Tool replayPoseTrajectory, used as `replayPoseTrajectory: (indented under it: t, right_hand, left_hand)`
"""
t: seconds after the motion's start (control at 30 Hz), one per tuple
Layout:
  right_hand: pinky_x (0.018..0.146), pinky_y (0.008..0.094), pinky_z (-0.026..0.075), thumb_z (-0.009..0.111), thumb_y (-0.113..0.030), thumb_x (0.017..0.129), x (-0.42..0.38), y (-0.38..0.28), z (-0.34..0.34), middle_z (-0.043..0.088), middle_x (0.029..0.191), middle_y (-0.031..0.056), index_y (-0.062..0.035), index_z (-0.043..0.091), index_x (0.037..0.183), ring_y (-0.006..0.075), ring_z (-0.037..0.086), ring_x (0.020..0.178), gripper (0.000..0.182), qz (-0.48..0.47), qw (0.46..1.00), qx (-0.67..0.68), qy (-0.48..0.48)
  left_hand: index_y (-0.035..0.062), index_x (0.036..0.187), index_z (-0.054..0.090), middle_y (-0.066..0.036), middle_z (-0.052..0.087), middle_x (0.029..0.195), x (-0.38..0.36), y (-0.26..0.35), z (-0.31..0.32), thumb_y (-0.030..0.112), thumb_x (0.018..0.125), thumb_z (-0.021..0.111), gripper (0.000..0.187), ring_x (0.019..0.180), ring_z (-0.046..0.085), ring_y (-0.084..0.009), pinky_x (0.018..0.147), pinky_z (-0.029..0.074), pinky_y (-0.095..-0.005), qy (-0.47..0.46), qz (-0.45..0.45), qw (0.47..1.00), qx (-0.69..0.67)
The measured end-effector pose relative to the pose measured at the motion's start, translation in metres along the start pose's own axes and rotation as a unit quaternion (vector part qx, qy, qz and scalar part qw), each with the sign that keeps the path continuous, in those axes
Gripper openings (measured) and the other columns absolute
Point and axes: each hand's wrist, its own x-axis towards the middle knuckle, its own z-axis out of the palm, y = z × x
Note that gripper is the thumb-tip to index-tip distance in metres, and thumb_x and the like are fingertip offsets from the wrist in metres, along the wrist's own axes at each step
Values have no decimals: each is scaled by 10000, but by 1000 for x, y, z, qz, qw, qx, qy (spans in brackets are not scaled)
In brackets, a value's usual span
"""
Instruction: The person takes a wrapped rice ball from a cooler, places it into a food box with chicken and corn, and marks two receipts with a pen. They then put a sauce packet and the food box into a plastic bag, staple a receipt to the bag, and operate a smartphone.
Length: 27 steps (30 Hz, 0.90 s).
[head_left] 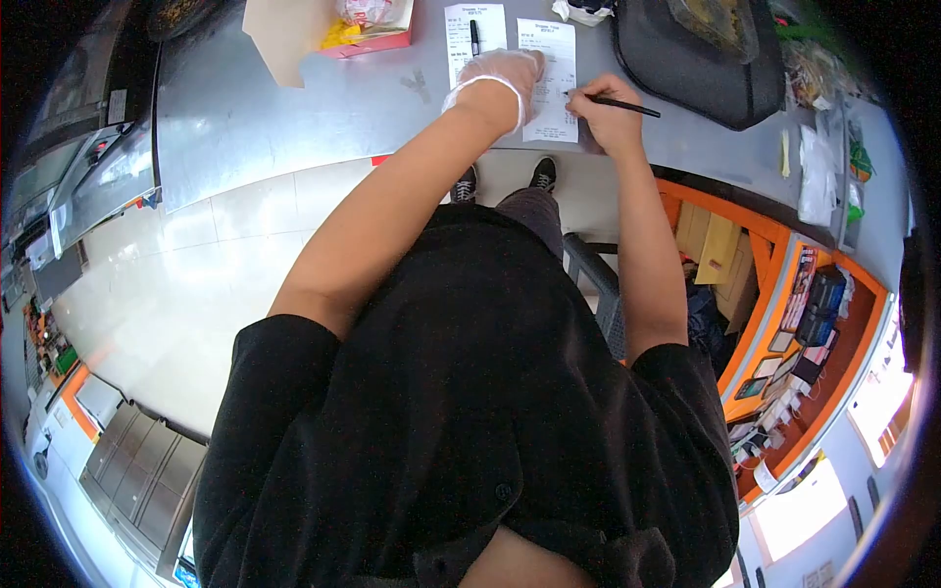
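Note:
Two printed receipts lie side by side on the metal counter [245,118]. My left hand [495,78], in a clear plastic glove, rests on the papers with its fingers stretched out, partly covering the left receipt [478,18] and the edge of the right receipt [549,108]. A black marker [474,37] lies on the left receipt just beyond that hand. My ungloved right hand [613,120] is closed around a black pen [639,108], its tip at the right edge of the right receipt.
An open box [377,41] with wrapped items stands at the back left. A black tray [647,69] bearing a clear-lidded container [720,24] is at the back right. Plastic bags [816,176] lie at the far right. Below the counter is an orange shelf unit [774,284].

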Motion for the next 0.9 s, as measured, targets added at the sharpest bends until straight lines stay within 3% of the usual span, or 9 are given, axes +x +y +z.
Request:
replayPoseTrajectory:
  t: [0.07, 0.17, 0.27, 0.37, 0.77, 0.9]
  right_hand:
    - [569, 291, 528, 766, -14, 782, -3, -17, 6, 679, 720, 94, -12, 578, 780, 169, 675, 636, 188, 34, 990, 124, 55]
    - [549, 300, 556, 740, 25, 808, 0, -24, 6, 685, 711, 125, -9, 557, 790, 199, 698, 610, 187, 21, 989, 141, 48]
    - [560, 294, 556, 752, 19, 792, 2, -12, -4, 699, 730, 134, -17, 557, 782, 191, 700, 630, 198, 35, 994, 99, -14]
    - [557, 291, 546, 777, -11, 775, 2, -5, -12, 698, 723, 130, -19, 569, 775, 182, 692, 618, 208, 28, 994, 87, -53]
    - [596, 284, 518, 804, -80, 768, -1, -5, -3, 708, 737, 93, -29, 624, 760, 140, 658, 643, 187, 19, 996, 12, -87]
    - [622, 287, 548, 773, -32, 802, 0, -12, 2, 706, 762, 118, -16, 608, 781, 173, 698, 696, 167, 34, 997, 61, 13]
  left_hand:
    - [112, 1176, 629, -151, 706, 1110, 0, 1, -1, 114, 822, 697, 361, 1026, 698, -337, 862, 587, -424, -1, -8, 1000, -1]
    - [113, 1186, 629, -147, 706, 1118, 1, -2, 3, 115, 824, 693, 368, 1031, 696, -338, 864, 581, -424, 4, -16, 1000, -19]
    - [120, 1188, 631, -139, 707, 1125, -2, -2, 2, 113, 832, 679, 360, 1044, 692, -332, 870, 575, -421, 15, -16, 999, -27]
    - [131, 1185, 618, -169, 710, 1078, 6, -4, 8, 256, 729, 839, 521, 1027, 682, -358, 888, 548, -444, 17, -17, 1000, -17]
    - [132, 1172, 628, -157, 702, 1104, 6, -6, 11, 281, 740, 832, 501, 1049, 677, -341, 894, 544, -439, 26, -1, 1000, -12]
    - [138, 1191, 611, -142, 698, 1127, 6, -4, 11, 286, 739, 834, 525, 1053, 676, -342, 900, 543, -437, 24, -16, 999, -18]
